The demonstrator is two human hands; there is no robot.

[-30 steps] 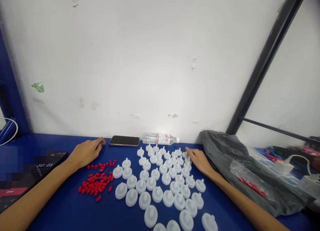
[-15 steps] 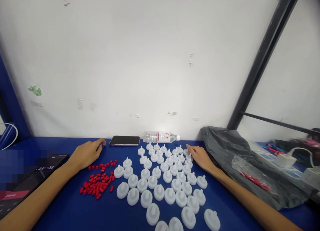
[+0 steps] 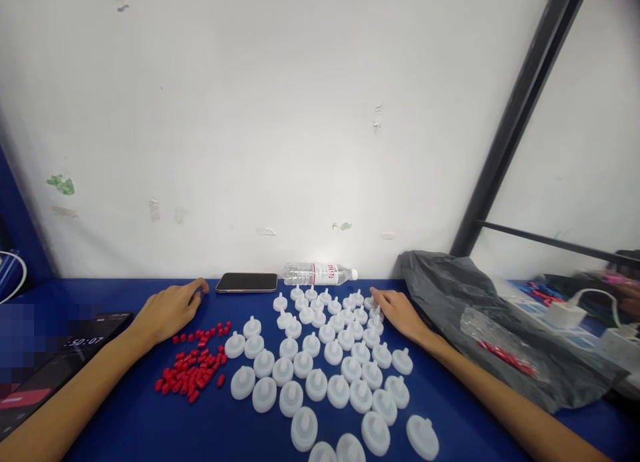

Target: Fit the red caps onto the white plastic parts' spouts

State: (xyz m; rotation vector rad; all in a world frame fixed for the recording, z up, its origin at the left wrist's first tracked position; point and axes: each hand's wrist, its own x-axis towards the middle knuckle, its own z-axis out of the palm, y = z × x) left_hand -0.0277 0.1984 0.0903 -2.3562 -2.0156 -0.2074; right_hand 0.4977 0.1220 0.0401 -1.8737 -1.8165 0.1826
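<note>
My left hand (image 3: 167,310) rests palm down on the blue table, its fingers loosely bent and nothing seen in them. It lies just beyond a scattered pile of small red caps (image 3: 193,365) and left of a dark smartphone (image 3: 247,283). At the far right edge of a broad spread of white round discs with nozzles (image 3: 316,385), my right hand (image 3: 399,313) also lies flat. Its stretched fingertips are beside or touching the discs at the edge, and the undersides of its fingers are hidden. Most discs stand nozzle up; a few tilt.
A clear plastic bottle (image 3: 300,274) lies on its side against the white wall. On the right, a black plastic bag (image 3: 430,282) carries a clear bag of red pieces (image 3: 505,357). A phone showing a timer (image 3: 95,342) lies by my left forearm. Behind the bag is a white power adapter (image 3: 565,314).
The view has shifted slightly to the right, and the timer has advanced from 05 to 07. Both hands stay in place on the table.
</note>
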